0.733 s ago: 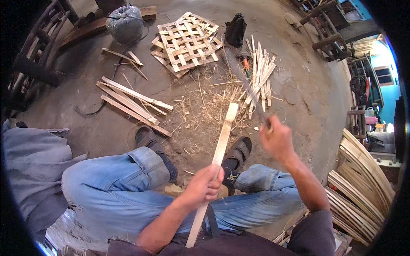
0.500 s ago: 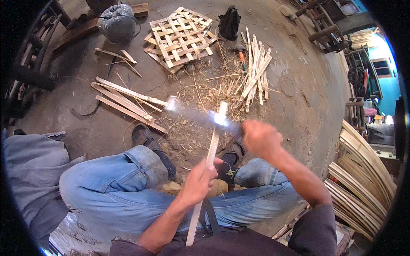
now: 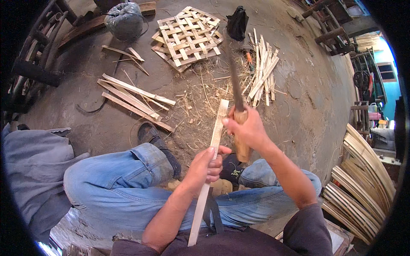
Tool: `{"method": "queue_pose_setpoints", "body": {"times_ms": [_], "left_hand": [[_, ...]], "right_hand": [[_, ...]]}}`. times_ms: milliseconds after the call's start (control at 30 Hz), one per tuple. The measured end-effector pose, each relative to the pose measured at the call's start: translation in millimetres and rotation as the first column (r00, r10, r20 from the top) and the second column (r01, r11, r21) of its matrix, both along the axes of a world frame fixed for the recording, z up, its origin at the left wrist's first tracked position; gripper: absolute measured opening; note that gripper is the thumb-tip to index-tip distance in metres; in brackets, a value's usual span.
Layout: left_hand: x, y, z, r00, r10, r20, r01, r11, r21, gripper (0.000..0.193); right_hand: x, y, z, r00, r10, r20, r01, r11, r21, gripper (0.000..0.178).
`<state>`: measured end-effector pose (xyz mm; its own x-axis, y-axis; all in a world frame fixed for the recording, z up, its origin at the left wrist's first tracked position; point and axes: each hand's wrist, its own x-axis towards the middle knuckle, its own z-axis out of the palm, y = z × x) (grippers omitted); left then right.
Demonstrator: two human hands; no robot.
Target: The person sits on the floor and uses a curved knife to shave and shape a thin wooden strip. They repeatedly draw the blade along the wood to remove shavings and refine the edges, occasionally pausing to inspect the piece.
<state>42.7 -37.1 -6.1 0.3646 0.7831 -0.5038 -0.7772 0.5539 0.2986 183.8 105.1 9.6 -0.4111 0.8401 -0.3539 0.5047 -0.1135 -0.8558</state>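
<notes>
My left hand [image 3: 205, 170] grips a long, flat, pale bamboo strip [image 3: 218, 121] around its middle. The strip slants up and away from my belly, its far end free above the floor. In my right hand [image 3: 252, 130] is a knife [image 3: 241, 141], held by its thick wooden handle. Its dark blade points up and away from me, just right of the strip's far end and apart from it. Curled shavings [image 3: 198, 100] litter the floor beyond my feet.
Woven lattice panels [image 3: 188, 38] lie stacked ahead. Loose strips [image 3: 260, 70] lie right of them, others [image 3: 132, 100] at left. A black bag [image 3: 237, 23] and a grey plastic-wrapped bundle [image 3: 124, 21] stand at the back. Bundled bamboo slats [image 3: 363, 179] lie at my right.
The knife has swung from lying across the strip, blade blurred and pointing left, to pointing up and away. My right hand has moved slightly left; my left still grips the strip.
</notes>
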Motion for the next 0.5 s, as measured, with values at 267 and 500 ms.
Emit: {"method": "queue_pose_setpoints", "body": {"times_ms": [267, 500], "left_hand": [[11.0, -8.7, -7.0, 0.913, -0.052, -0.406, 0.068, 0.997, 0.025, 0.03], [14.7, -10.3, -7.3, 0.88, -0.031, -0.473, 0.079, 0.993, 0.082, 0.027]], "right_hand": [[46.9, -17.5, 25.9, 0.618, 0.345, 0.706, -0.695, 0.661, 0.285, 0.011], [59.3, -10.1, 15.3, 0.634, 0.28, 0.721, -0.635, 0.721, 0.278, 0.015]]}}
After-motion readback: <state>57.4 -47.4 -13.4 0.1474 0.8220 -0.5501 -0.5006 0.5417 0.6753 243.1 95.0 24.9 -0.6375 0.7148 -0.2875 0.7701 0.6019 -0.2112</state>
